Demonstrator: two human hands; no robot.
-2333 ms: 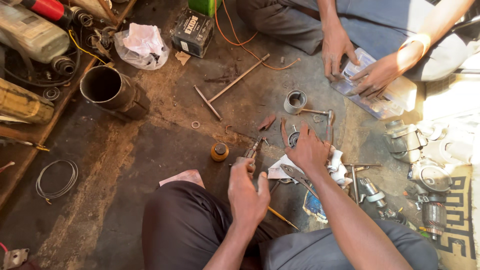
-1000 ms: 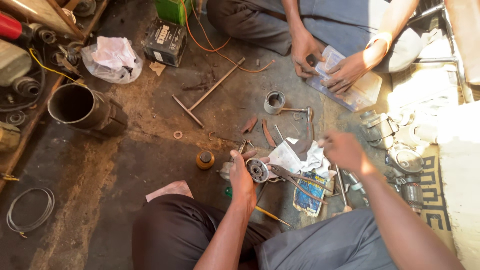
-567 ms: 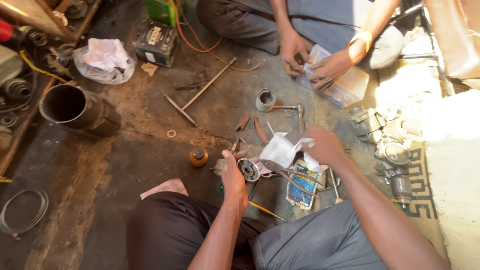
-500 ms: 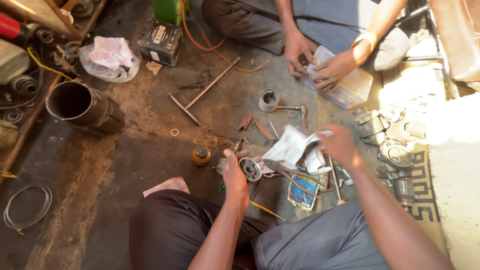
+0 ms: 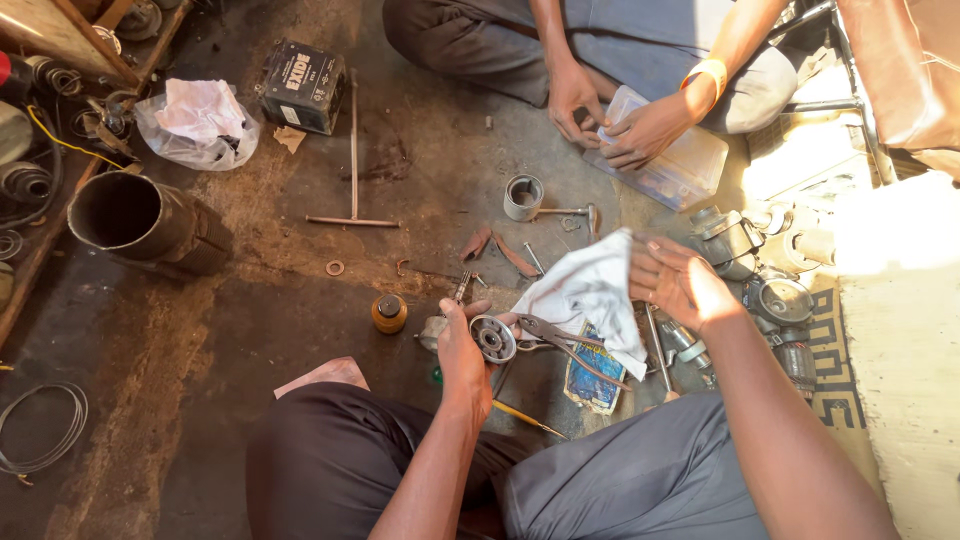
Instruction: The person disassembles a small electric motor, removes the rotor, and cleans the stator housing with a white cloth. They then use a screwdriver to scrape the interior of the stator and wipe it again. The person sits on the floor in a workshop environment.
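Pulley, pinched by my left hand; right hand, fingers spread, lifts white rag. I judge the greasy pulley may slip.

Wearer's forearms bare, no sleeves, watch or rings visible; left hand & right hand ungloved; black trousers on left leg, grey on right

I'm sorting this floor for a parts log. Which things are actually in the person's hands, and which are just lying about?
In hand:
- left hand holds a round metal pulley
- right hand holds a white rag

Lying about:
- pliers
- black battery
- T-wrench
- metal pipe
- small orange jar
- wire coil
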